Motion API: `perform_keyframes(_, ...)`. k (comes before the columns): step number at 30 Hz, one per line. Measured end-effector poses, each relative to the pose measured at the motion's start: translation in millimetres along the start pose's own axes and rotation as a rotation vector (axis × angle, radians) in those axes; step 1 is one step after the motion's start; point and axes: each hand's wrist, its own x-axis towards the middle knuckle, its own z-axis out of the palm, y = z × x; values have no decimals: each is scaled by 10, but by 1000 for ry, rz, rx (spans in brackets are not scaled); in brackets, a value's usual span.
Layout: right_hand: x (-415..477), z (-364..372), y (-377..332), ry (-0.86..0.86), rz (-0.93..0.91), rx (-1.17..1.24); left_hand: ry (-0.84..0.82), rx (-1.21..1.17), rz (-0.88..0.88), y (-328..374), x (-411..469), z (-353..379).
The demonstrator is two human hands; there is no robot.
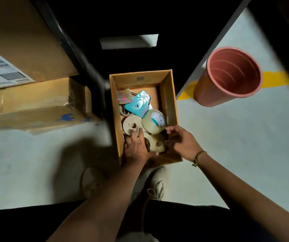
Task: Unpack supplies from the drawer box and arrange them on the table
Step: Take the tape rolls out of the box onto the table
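An open cardboard drawer box (pixel 170 102) stands on the floor in the middle of the head view. Inside lie a roll of clear tape (pixel 153 122), a teal tape dispenser (pixel 137 104), a shiny holographic packet (pixel 124 96) and pale flat rolls with holes (pixel 130 124). My left hand (pixel 136 147) reaches into the near left of the box, fingers spread over the pale rolls. My right hand (pixel 182 140), with a gold bracelet at the wrist, sits at the near right, its fingers curled around a pale roll (pixel 157 144) just below the clear tape.
A pink bin (pixel 210 95) stands to the right on the grey floor beside a yellow line (pixel 276 76). Large cardboard cartons (pixel 27 95) fill the left. A dark leg (pixel 91 72) runs beside the box. My shoes (pixel 156 184) are just below it.
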Motion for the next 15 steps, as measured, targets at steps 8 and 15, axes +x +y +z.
perform_keyframes(8,188,78,-99,4,-69,1,113,52,154,-90,31,-198)
perform_keyframes(15,521,155,-265,20,-23,-211,363,91,352,-227,111,-901)
